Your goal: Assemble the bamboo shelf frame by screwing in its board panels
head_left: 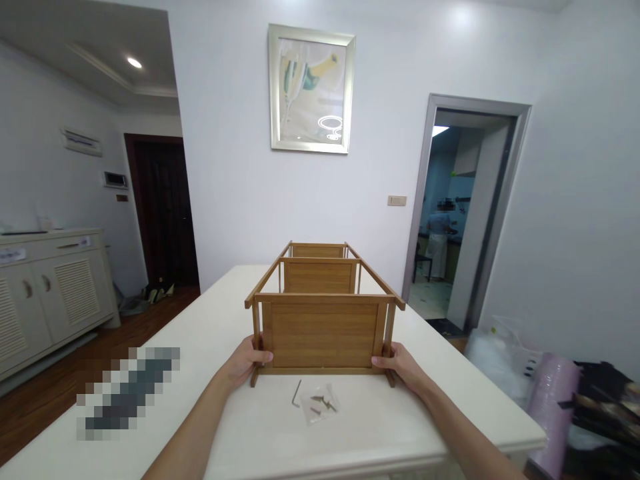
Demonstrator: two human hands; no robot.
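Note:
A brown wooden shelf rack (323, 333) lies on its side on the white table, its end panel facing me and its other panels stretching toward the wall. My left hand (249, 360) is closed on the rack's lower left corner, thumb across the near panel's edge. At the lower right corner my right hand (399, 363) grips in the same way, its thumb on the panel and its fingers mostly hidden behind the frame. Just in front of the rack lie an Allen key (297, 393) and a clear plastic bag (320, 405) with several screws inside.
The white table (240, 440) reaches the wall at the back. A blurred-out dark object (130, 393) lies on its left side. To the right of the table stand a pink bubble-wrap roll (553, 400) and plastic packaging. Beyond a doorway, a person (439, 233) stands in another room.

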